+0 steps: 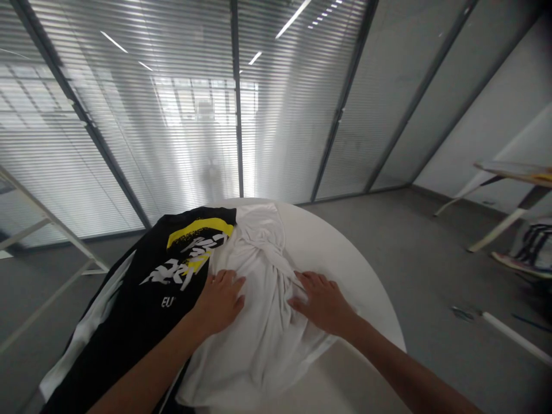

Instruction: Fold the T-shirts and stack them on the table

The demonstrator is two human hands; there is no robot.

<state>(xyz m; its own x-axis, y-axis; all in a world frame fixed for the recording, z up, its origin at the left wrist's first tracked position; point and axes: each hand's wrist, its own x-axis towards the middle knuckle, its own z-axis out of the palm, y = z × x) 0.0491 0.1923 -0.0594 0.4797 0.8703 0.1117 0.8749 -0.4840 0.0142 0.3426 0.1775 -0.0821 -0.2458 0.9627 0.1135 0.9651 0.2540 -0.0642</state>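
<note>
A crumpled white T-shirt (263,345) lies on a round white table (345,276), its cloth gathered into twisted folds near the middle. My left hand (219,302) rests flat on the shirt with the fingers apart, next to the edge of a black T-shirt (142,328) printed with yellow and white graphics. That black shirt lies under and beside the white one and hangs over the table's left side. My right hand (321,303) presses on the white shirt's right side, also with spread fingers, and grips nothing.
Glass walls with blinds (129,115) stand behind the table, with a faint figure (211,179) beyond them. On the grey floor are a white tube (513,336) and a pale frame (47,230). A side table (513,172) and a shoe (521,264) are at right.
</note>
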